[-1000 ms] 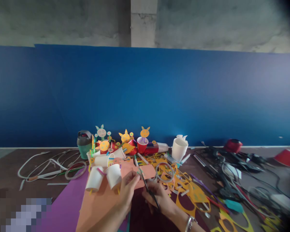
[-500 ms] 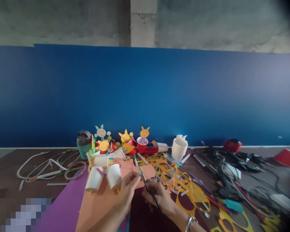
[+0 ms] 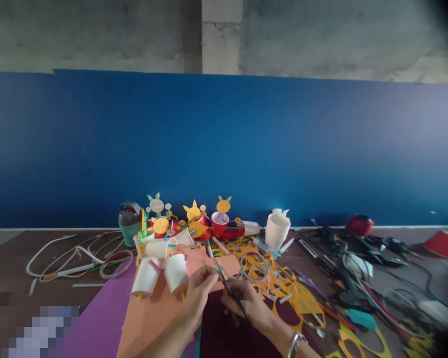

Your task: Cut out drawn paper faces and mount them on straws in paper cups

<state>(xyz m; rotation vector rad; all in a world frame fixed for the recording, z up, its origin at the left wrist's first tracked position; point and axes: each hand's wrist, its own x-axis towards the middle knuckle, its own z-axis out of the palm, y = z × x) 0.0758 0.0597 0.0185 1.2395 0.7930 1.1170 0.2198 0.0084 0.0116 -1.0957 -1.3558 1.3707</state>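
Observation:
My right hand (image 3: 246, 301) is closed round the dark handles of a pair of scissors (image 3: 224, 281), whose blades point up and away from me. Close beside it, my left hand (image 3: 197, 293) pinches a small piece of paper (image 3: 218, 269) between thumb and fingertips, right at the blades. The piece is tiny and partly covered by the fingers; a greenish mark shows on it. Under and behind the hands lies peach paper (image 3: 229, 265). Two white paper cups (image 3: 145, 278) with pipe-cleaner pieces stand upside down left of my left hand.
Yellow paper offcuts (image 3: 294, 298) and a roll of tape (image 3: 254, 267) lie to the right. Behind stand cups with paper animal heads (image 3: 223, 205), a white cup (image 3: 277, 230) and a teal bottle (image 3: 130, 223). Cables (image 3: 78, 253) sprawl left; a glue gun and wires (image 3: 353, 278) lie right.
My right hand and the scissor handles have shifted very slightly. My left hand stays at nearly the same spot, still pinching the small piece.

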